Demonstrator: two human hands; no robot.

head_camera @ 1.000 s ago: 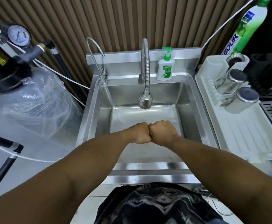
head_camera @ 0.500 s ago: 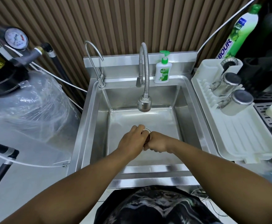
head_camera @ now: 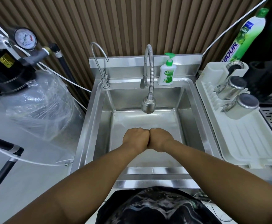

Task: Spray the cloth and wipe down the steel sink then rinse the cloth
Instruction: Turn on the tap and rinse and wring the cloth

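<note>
The person is holding the left hand [head_camera: 136, 139] and the right hand [head_camera: 160, 139] knuckle to knuckle above the floor of the rectangular stainless-steel sink [head_camera: 87, 126], below and in front of the ribbed flexible steel faucet [head_camera: 151, 78], whose spray head is hanging over the back of the basin. The fingers of both hands are curling under into tight fists, and it is not possible to tell whether they are enclosing anything; the cloth is not showing, so whether it is inside the fists cannot be told. A thin curved steel tap [head_camera: 98, 62] is standing at the sink's back left corner, and a white pump bottle of hand soap with a green top [head_camera: 166, 73] is sitting on the back ledge. On the worktop to the right, a white plastic drying rack [head_camera: 245, 143] is carrying two steel cups [head_camera: 232, 88] lying on their sides
</note>
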